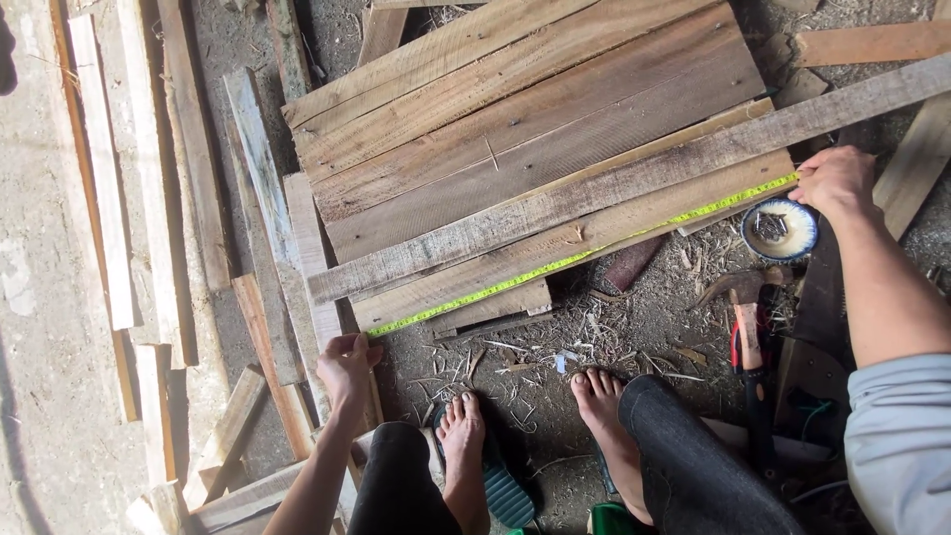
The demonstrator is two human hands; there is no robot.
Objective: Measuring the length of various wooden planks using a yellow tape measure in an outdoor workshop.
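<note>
Yellow measuring tape [584, 256] lies stretched along the lowest plank [555, 248] of the stack. Left hand [347, 365] pinches its near end at the plank corner; right hand [835, 181] fingers closed on the far end. Judgement: keep tape taut, flush with the edge

Yellow tape measure [584, 256] is pulled out tight and runs diagonally, low on the left, high on the right, along the near edge of a rough wooden board [594, 230]. That board lies flat on the plank stack, weathered grey-brown, with a narrower long plank [634, 178] lying on it at the same slant.
</note>
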